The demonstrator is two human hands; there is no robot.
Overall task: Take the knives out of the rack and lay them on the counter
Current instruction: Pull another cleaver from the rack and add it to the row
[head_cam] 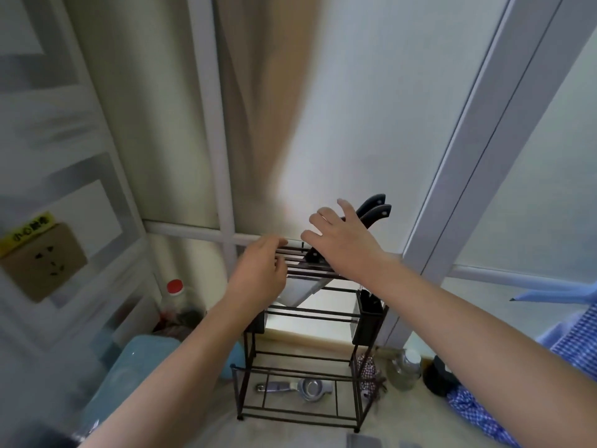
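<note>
A dark wire rack (300, 354) stands on the counter (407, 415) in front of the window. Two knives with black handles (374, 210) stick up from its top bars at the right. A third knife with a wide pale blade (298, 291) hangs through the top bars. My right hand (342, 239) hovers over the rack's top just left of the black handles, fingers spread, holding nothing. My left hand (260, 273) rests at the rack's top left edge, fingers curled against the bars; no knife is in it.
A metal strainer (310, 388) lies on the rack's lowest shelf. A black cutlery holder (370, 318) hangs on the rack's right side. A glass jar (405, 370) and blue checked cloth (484, 412) sit to the right, a blue container (129, 376) and red-capped bottle (176, 294) to the left.
</note>
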